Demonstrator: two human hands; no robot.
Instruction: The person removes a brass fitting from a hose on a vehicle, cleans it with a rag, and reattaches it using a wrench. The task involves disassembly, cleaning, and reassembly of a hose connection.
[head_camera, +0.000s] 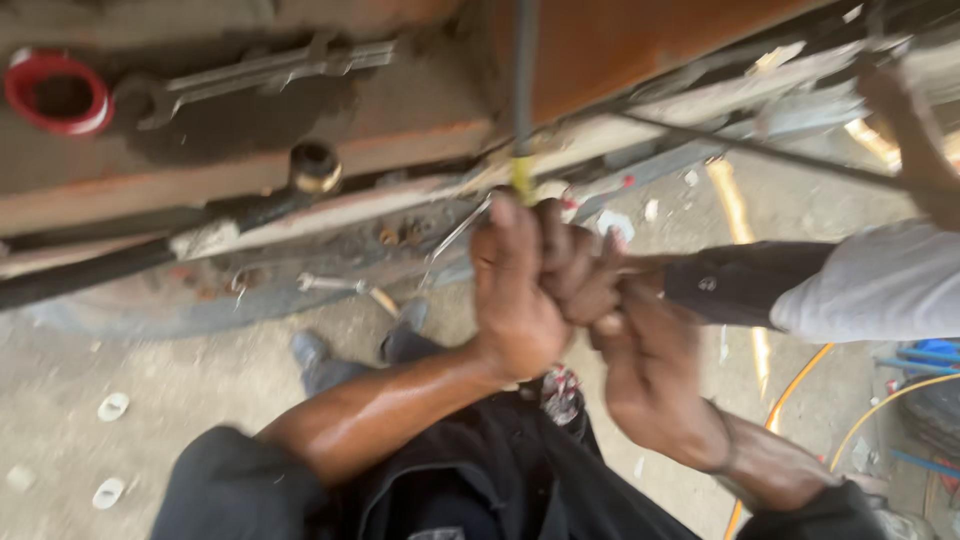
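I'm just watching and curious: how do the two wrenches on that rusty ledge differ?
The big wrench lies high on the ledge beside the red ring; the small wrench lies lower down, near the person's left hand. The big wrench looks dull, dark and much longer; the small wrench looks brighter and shorter. Both are metal, lie flat, and neither hand touches them.

- Soft, even daylight fills the scene; nothing is dim, and no hard shadows fall on the concrete floor (180, 390).
- The whole picture is smeared by motion blur, so edges look streaked rather than crisp.
- Blur is strongest on the left hand (520, 290) and right hand (650, 370), where separate fingers are hard to tell apart.
- A wet sheen glints along the left forearm (390, 405).
- The white sleeve (880, 280) at the right edge looks bright and slightly washed out.
- The brass fitting (316, 166) shows a small highlight.
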